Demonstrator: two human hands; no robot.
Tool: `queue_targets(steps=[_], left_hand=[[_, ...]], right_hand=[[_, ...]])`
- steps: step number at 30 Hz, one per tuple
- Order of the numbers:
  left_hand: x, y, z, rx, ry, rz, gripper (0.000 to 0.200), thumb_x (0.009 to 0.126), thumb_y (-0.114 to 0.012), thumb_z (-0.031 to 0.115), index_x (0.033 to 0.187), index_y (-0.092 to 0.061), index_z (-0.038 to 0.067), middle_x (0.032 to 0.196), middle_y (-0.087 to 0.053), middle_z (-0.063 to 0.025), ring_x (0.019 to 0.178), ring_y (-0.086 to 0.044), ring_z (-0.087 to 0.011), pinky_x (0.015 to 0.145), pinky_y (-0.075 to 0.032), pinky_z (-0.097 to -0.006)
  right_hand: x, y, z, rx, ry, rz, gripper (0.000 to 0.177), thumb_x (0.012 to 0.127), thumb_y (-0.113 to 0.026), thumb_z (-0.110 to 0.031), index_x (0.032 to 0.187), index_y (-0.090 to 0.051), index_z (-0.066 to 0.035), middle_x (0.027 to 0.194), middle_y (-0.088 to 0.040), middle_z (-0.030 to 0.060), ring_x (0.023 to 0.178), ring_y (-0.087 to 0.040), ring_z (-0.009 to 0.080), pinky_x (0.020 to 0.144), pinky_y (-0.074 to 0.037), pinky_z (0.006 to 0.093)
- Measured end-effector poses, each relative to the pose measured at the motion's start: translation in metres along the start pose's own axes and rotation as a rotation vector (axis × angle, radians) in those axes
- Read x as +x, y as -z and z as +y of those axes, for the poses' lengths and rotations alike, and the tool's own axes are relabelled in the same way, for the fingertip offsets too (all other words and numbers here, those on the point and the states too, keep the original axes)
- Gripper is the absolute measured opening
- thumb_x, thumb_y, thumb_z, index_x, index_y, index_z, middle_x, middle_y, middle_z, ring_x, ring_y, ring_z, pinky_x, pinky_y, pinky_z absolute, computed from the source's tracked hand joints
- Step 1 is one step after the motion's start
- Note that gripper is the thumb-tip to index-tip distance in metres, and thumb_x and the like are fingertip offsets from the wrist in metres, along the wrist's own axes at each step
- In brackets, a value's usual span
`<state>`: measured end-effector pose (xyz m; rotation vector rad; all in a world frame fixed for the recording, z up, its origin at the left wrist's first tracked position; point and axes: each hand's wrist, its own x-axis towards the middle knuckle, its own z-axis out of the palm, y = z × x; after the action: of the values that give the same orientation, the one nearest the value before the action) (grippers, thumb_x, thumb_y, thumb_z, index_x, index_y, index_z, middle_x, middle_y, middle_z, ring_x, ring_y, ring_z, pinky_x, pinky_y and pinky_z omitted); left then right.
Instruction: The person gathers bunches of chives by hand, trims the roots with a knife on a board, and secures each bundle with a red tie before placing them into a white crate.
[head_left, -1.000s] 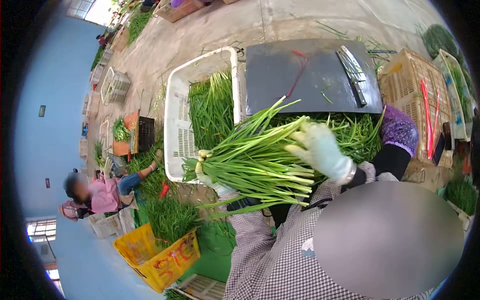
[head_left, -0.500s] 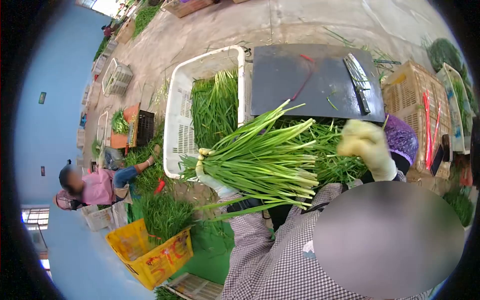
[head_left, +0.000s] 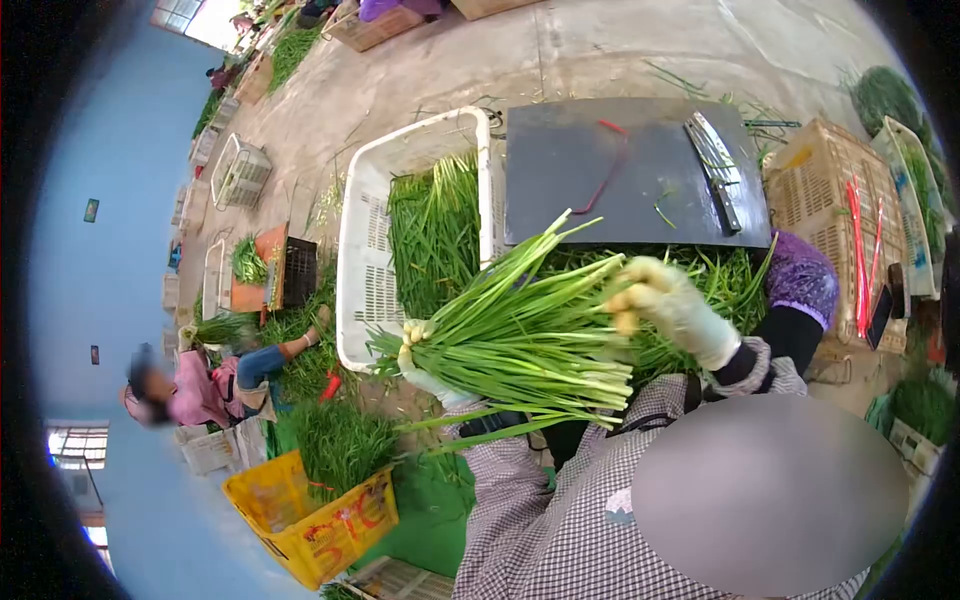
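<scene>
While the gloved left hand (head_left: 425, 365) is closed tight around the pale root end of a bunch of scallions (head_left: 520, 340), the bunch lies roughly level across the middle of the frame, roots to the left and green leaf tips fanning out to the right, held up in front of the checked shirt (head_left: 540, 510). At the leaf end, the gloved right hand (head_left: 675, 305) is curled into a loose fist with its fingers (head_left: 625, 300) against the tips; whether any leaves lie inside that fist cannot be told. Behind the bunch, toward upper centre, a white plastic crate (head_left: 360, 260) holds more cut greens standing along its wall, and just to its right sits a dark flat board (head_left: 580, 150) carrying a cleaver (head_left: 715, 165) and a thin red band (head_left: 605, 170). Loose greens (head_left: 720, 280) are heaped below the board's near edge, next to a purple patterned sleeve (head_left: 800, 280). Further right, a tan slatted crate (head_left: 815, 180) has red strips (head_left: 855, 240) lying across it. In the lower left a yellow crate (head_left: 300, 510) bears red writing on its side, too small and warped to read. Left of it, another person in a pink top (head_left: 195, 395) sits among piles of greens on the concrete floor (head_left: 420, 70).
</scene>
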<state>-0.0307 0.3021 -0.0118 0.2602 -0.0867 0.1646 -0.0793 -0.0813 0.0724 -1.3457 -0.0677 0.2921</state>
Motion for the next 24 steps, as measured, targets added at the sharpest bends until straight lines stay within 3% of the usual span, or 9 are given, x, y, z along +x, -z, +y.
queue_targets(steps=[1, 4, 7, 9, 13, 17, 19, 20, 24], left_hand=[[0.001, 0.010, 0.001, -0.046, 0.025, -0.052, 0.015, 0.099, -0.060, 0.019, 0.111, -0.056, 0.011, 0.097, -0.060, 0.0014, 0.093, -0.059, -0.0154, 0.094, -0.053, -0.0360], [0.000, 0.010, -0.008, -0.137, 0.042, -0.008, 0.014, 0.099, -0.061, 0.019, 0.108, -0.053, 0.012, 0.093, -0.057, 0.0027, 0.089, -0.057, -0.0134, 0.091, -0.052, -0.0348], [0.005, 0.028, -0.009, -0.191, 0.086, -0.012, 0.017, 0.098, -0.062, 0.019, 0.113, -0.054, 0.013, 0.095, -0.057, 0.0031, 0.091, -0.057, -0.0129, 0.093, -0.052, -0.0348], [0.007, 0.030, -0.009, -0.199, 0.090, -0.010, 0.023, 0.095, -0.064, 0.017, 0.116, -0.055, 0.014, 0.097, -0.058, 0.0030, 0.095, -0.059, -0.0129, 0.096, -0.052, -0.0352], [0.009, 0.042, 0.006, -0.291, 0.133, 0.025, 0.029, 0.091, -0.069, 0.012, 0.118, -0.057, 0.014, 0.100, -0.060, 0.0031, 0.099, -0.061, -0.0131, 0.099, -0.052, -0.0356], [-0.003, 0.007, -0.006, -0.256, 0.059, 0.074, 0.014, 0.096, -0.059, 0.013, 0.108, -0.051, 0.013, 0.096, -0.055, 0.0028, 0.092, -0.057, -0.0135, 0.090, -0.051, -0.0349], [-0.002, 0.005, -0.014, -0.254, 0.051, 0.028, 0.012, 0.096, -0.059, 0.015, 0.107, -0.052, 0.013, 0.096, -0.056, 0.0035, 0.091, -0.057, -0.0138, 0.090, -0.052, -0.0351], [-0.001, 0.006, -0.018, -0.255, 0.032, -0.025, 0.011, 0.097, -0.058, 0.017, 0.106, -0.054, 0.013, 0.096, -0.056, 0.0042, 0.090, -0.058, -0.0140, 0.089, -0.052, -0.0354], [0.002, 0.015, -0.010, -0.178, 0.065, -0.114, 0.013, 0.099, -0.057, 0.024, 0.106, -0.056, 0.013, 0.095, -0.057, 0.0042, 0.088, -0.059, -0.0148, 0.086, -0.053, -0.0356]], right_hand=[[-0.010, 0.012, -0.005, -0.172, 0.106, 0.091, 0.014, 0.105, -0.062, -0.015, 0.106, -0.069, -0.003, 0.100, -0.071, 0.0042, 0.068, -0.064, 0.0112, 0.075, -0.057, 0.0248], [-0.030, 0.049, -0.023, 0.312, 0.088, 0.123, 0.013, 0.104, -0.063, -0.015, 0.105, -0.069, -0.003, 0.096, -0.070, 0.0021, 0.064, -0.059, 0.0083, 0.065, -0.053, 0.0229], [-0.017, 0.066, 0.005, -0.391, -0.139, 0.108, 0.014, 0.102, -0.057, -0.011, 0.109, -0.067, -0.003, 0.095, -0.069, 0.0008, 0.068, -0.056, 0.0065, 0.062, -0.049, 0.0247], [0.006, 0.060, 0.035, -0.326, -0.074, 0.016, 0.018, 0.101, -0.053, -0.007, 0.110, -0.067, -0.003, 0.090, -0.068, 0.0009, 0.069, -0.057, 0.0076, 0.064, -0.049, 0.0249], [0.019, 0.040, 0.048, -0.225, 0.018, -0.026, 0.027, 0.104, -0.052, -0.015, 0.119, -0.068, 0.001, 0.087, -0.064, 0.0015, 0.079, -0.057, 0.0096, 0.075, -0.051, 0.0257], [0.008, 0.029, 0.062, -0.318, -0.121, -0.238, 0.046, 0.106, -0.063, -0.033, 0.138, -0.063, 0.000, 0.128, -0.068, 0.0137, 0.118, -0.064, 0.0248, 0.102, -0.052, 0.0377], [0.004, 0.002, 0.053, -0.332, 0.073, -0.233, 0.044, 0.102, -0.070, -0.031, 0.134, -0.067, -0.001, 0.121, -0.071, 0.0126, 0.112, -0.066, 0.0214, 0.098, -0.053, 0.0337], [0.009, -0.007, 0.059, -0.212, -0.097, -0.190, 0.035, 0.101, -0.071, -0.028, 0.124, -0.072, -0.001, 0.113, -0.073, 0.0097, 0.104, -0.068, 0.0182, 0.093, -0.053, 0.0301], [0.001, 0.001, 0.047, -0.328, 0.091, 0.059, 0.026, 0.105, -0.060, -0.026, 0.105, -0.076, -0.005, 0.102, -0.072, 0.0008, 0.090, -0.064, 0.0128, 0.084, -0.052, 0.0276]])
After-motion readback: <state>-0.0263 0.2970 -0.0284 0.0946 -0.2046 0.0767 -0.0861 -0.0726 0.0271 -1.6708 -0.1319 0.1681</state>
